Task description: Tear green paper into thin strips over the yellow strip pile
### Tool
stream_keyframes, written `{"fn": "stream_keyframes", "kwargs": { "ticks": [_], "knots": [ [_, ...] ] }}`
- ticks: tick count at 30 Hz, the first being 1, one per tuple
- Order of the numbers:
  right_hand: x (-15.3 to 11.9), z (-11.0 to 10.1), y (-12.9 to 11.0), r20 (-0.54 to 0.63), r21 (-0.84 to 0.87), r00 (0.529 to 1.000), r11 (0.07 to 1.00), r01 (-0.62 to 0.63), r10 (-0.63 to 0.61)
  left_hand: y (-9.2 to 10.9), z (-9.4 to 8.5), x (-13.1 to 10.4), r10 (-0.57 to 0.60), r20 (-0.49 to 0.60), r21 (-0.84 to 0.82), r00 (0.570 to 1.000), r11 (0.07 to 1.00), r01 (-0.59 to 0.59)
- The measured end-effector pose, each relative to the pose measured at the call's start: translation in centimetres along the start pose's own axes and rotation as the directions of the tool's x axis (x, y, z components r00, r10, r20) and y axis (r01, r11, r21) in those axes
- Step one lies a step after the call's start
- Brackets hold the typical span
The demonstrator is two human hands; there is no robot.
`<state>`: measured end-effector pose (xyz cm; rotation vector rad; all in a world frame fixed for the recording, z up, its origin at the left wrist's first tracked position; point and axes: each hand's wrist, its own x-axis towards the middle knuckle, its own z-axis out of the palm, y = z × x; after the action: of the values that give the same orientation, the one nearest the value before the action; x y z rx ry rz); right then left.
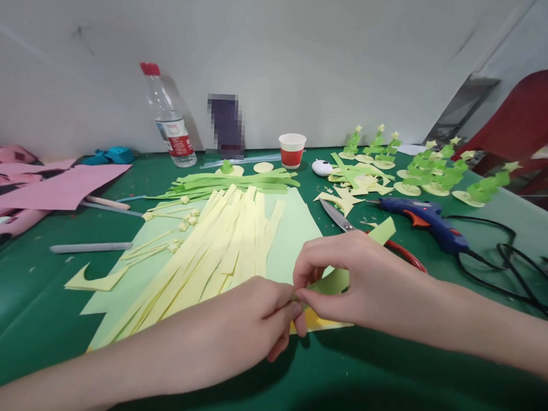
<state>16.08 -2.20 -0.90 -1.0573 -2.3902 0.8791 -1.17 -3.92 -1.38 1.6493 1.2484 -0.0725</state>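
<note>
My left hand (pixel 269 311) and my right hand (pixel 339 275) meet fingertip to fingertip over the near edge of the paper sheets. Pinched between them is a green paper strip (pixel 334 284), which curls back through my right hand, its free end rising behind the knuckles. The strip's pinched end is mostly covered by my fingers. Left of the hands, long pale yellow paper strips (pixel 236 228) fan out over light green sheets (pixel 294 221). Behind those lie more green strips (pixel 238 183). Scissors (pixel 337 216) with red handles lie partly hidden behind my right hand.
A blue glue gun (pixel 423 218) with a black cord lies at right. Several small paper plants (pixel 443 173) stand behind it. A paper cup (pixel 291 152) and a plastic bottle (pixel 171 122) stand by the wall. Pink sheets (pixel 61 187) lie at left, paper scraps (pixel 359 179) near the scissors.
</note>
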Motion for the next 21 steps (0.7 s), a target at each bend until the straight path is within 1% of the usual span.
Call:
{"fn": "stream_keyframes", "kwargs": {
  "ticks": [5, 10, 17, 19, 21],
  "knots": [
    [0.2, 0.2, 0.1, -0.002, -0.002, 1.0, 1.0, -0.005, 0.005, 0.3, -0.3, -0.4, -0.019, 0.006, -0.006, 1.0, 1.0, 0.019],
    [0.2, 0.4, 0.2, 0.053, -0.021, 0.999, 1.0, 0.006, -0.004, 0.5, -0.4, -0.5, -0.053, 0.027, -0.053, 0.998, 0.997, 0.054],
    [-0.4, -1.8, 0.1, 0.117, -0.131, 0.99, 0.989, -0.062, 0.078, 0.1, -0.9, -1.3, -0.065, 0.059, -0.113, 0.996, 0.991, 0.071],
    [-0.8, -2.4, 0.2, 0.114, -0.167, 0.988, 0.982, -0.085, 0.105, 0.0, -1.2, -1.5, -0.074, 0.075, -0.103, 0.994, 0.991, 0.081],
    [-1.2, -2.9, 0.4, 0.105, -0.196, 0.986, 0.975, -0.104, 0.126, 0.2, -1.6, -1.7, -0.084, 0.068, -0.083, 0.994, 0.992, 0.09]
  ]
}}
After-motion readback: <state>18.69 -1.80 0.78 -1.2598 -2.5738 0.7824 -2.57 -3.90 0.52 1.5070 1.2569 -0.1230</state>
